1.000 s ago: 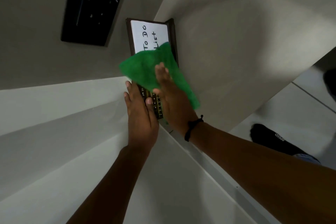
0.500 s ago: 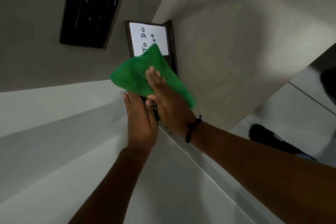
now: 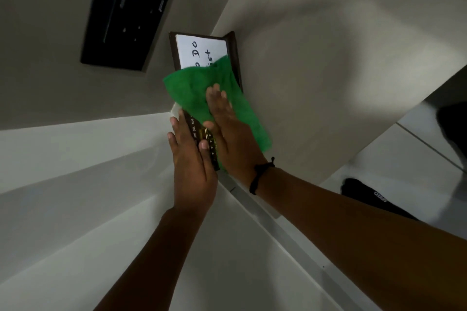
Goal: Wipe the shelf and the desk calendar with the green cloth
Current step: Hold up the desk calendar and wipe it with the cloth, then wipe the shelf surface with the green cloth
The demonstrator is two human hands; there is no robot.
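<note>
A dark-framed desk calendar (image 3: 202, 48) with a white "To Do List" panel and a strip of month names stands on the pale shelf (image 3: 316, 83). The green cloth (image 3: 197, 88) lies spread over its middle. My right hand (image 3: 227, 129) presses flat on the cloth, fingers together, a black band at the wrist. My left hand (image 3: 189, 161) grips the calendar's near end, thumb across its face and fingers along its left edge. The calendar's middle is hidden by the cloth.
A black wall panel (image 3: 129, 12) with sockets is mounted at the upper left. White ledges (image 3: 75, 159) run below and left. A dark shoe (image 3: 371, 197) rests on the tiled floor at the right.
My right hand slid the green cloth left and back along the calendar's face, then a little forward again. More of the white panel's writing shows now. My left hand kept its hold.
</note>
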